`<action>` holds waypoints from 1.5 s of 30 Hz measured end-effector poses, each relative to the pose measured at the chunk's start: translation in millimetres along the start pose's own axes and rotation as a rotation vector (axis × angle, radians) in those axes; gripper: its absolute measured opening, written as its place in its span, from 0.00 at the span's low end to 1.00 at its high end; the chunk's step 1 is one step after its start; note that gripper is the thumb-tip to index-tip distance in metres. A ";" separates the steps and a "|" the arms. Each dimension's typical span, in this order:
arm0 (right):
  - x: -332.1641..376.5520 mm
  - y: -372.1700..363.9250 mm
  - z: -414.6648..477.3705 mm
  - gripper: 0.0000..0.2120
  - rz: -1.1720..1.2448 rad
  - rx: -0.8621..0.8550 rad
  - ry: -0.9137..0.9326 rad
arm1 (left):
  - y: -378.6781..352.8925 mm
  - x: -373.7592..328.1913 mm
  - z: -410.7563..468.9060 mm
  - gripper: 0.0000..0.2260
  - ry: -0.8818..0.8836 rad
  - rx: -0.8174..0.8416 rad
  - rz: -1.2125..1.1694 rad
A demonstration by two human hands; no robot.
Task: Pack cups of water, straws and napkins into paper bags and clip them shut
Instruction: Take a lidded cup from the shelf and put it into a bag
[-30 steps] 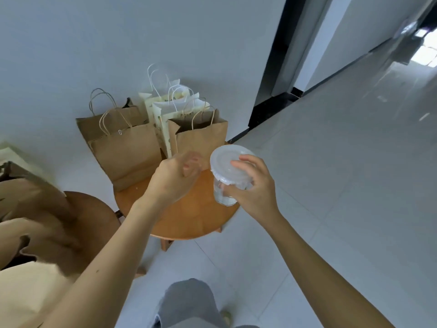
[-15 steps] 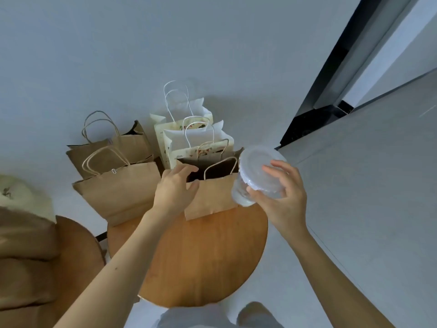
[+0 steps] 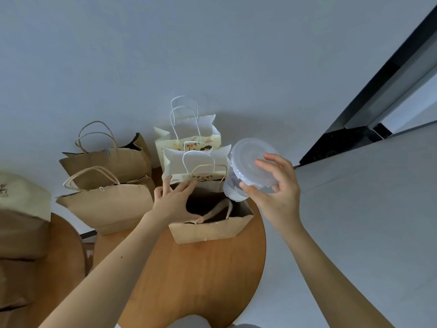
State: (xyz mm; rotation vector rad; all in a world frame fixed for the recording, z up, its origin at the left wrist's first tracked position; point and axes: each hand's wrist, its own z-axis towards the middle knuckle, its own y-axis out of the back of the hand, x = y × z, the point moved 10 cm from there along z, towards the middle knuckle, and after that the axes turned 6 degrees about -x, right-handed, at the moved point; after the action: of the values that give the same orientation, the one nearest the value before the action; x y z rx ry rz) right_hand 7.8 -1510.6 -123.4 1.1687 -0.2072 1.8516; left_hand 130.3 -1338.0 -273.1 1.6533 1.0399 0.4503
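I see: left hand (image 3: 175, 202), fingers straight, spreads brown paper bag (image 3: 208, 233) mouth; right hand (image 3: 276, 197) clamps lidded clear cup (image 3: 246, 157) over rim; white bag (image 3: 172, 159) print illegible.

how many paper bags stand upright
5: two brown bags at left, two white bags behind, one open brown bag at the left hand. More bags lie piled far left.

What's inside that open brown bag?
Only its own handle, flopped inward, shows in the open brown bag. The left hand spreads its mouth; the bottom is too dark to tell.
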 end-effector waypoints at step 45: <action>-196.5 -197.3 -139.0 0.19 -0.531 1.384 -0.002 | -34.0 4.1 5.1 0.56 0.033 0.148 -0.032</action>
State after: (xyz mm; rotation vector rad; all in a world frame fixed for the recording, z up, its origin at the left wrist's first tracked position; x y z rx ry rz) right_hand 97.1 -1438.3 -412.6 1.8176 1.4538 1.3737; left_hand 122.6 -1336.3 -306.8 1.7621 1.1457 0.3880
